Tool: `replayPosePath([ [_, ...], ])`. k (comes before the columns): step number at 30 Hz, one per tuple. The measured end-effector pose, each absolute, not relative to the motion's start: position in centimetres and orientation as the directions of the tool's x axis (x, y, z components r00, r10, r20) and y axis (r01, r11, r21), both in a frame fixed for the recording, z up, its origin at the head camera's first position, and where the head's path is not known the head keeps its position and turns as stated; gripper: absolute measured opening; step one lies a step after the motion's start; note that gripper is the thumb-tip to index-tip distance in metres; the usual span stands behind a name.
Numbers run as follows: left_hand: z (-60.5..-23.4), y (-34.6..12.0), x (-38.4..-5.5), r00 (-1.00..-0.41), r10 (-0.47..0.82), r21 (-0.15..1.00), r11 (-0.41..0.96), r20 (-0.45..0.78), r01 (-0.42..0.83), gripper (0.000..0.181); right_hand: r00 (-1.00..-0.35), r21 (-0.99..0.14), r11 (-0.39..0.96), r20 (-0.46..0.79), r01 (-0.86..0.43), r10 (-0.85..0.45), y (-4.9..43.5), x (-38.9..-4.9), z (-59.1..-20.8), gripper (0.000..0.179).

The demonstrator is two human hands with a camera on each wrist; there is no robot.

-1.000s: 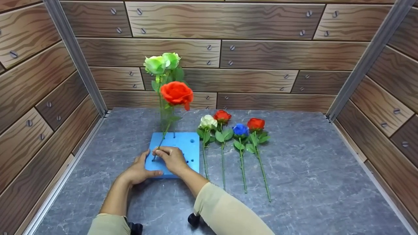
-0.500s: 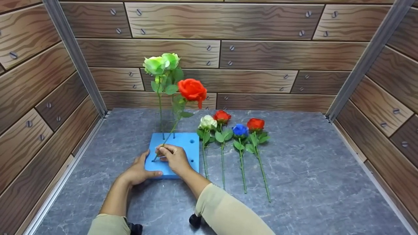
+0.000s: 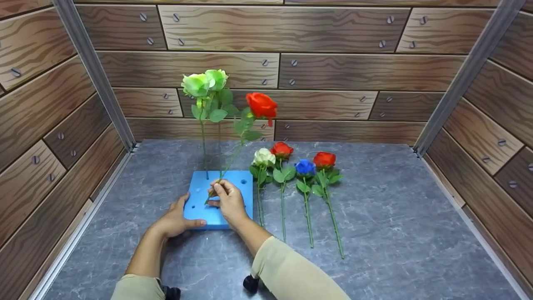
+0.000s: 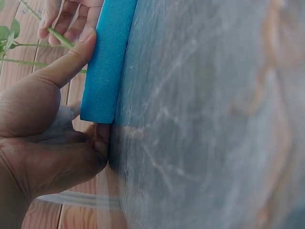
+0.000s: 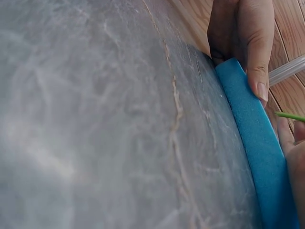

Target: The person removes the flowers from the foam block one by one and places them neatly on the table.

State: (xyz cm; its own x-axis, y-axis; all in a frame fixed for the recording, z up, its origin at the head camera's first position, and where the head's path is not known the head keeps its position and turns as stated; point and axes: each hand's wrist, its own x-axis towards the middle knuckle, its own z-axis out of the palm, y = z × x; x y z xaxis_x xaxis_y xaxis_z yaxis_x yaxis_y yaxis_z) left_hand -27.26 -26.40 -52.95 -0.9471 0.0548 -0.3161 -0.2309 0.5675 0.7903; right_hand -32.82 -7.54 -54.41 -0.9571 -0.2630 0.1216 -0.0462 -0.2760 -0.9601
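By its lower stem, my right hand [image 3: 230, 204] pinches an artificial red rose [image 3: 261, 105]. Its cut stem end [image 5: 277, 114] shows free of the block's surface in the right wrist view. A blue foam block [image 3: 200, 216] with several small holes lies flat under that hand. My left hand [image 3: 175, 217] grips the block's near left corner, thumb over the top edge and fingers along the side; the left wrist view shows this thumb [image 4: 71, 59] close up. Two light-green roses [image 3: 196, 85] stand upright in the block's far holes.
Right of the block lie several loose roses on the grey marbled table [image 3: 395, 216]: a white rose [image 3: 264, 157], a red rose [image 3: 282, 150], a blue rose [image 3: 305, 167] and another red rose [image 3: 324, 160]. Wood-patterned walls [image 3: 333, 71] enclose the table's back and sides.
The held red rose has moved right with my right hand; its stem end has come out of the front-left hole and away from it. My left hand stays on the block.
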Motion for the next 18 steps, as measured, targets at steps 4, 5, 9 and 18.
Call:
replayPosePath([
  [4,-53.0,-26.4,-27.3,-0.947,0.052,0.791,0.565,-0.317,-0.234,0.131,-0.958,-0.951,-0.299,0.154,-0.078,-0.242,-7.3,-32.8,-54.4,0.03],
  [5,-53.0,-26.4,-27.3,-0.947,0.051,0.79,0.567,-0.316,-0.233,0.131,-0.957,-0.947,-0.309,0.16,-0.08,-0.241,-7.3,-32.8,-54.4,0.028],
  [9,-52.9,-26.3,-27.3,-0.949,0.047,0.787,0.572,-0.311,-0.229,0.13,-0.959,-0.933,-0.354,0.152,-0.059,-0.24,-7.1,-32.8,-54.3,0.021],
  [18,-53.0,-26.4,-27.4,-0.949,0.054,0.787,0.575,-0.31,-0.225,0.129,-0.964,-0.89,-0.456,0.102,0.022,-0.245,-6.0,-33.3,-53.8,0.021],
])
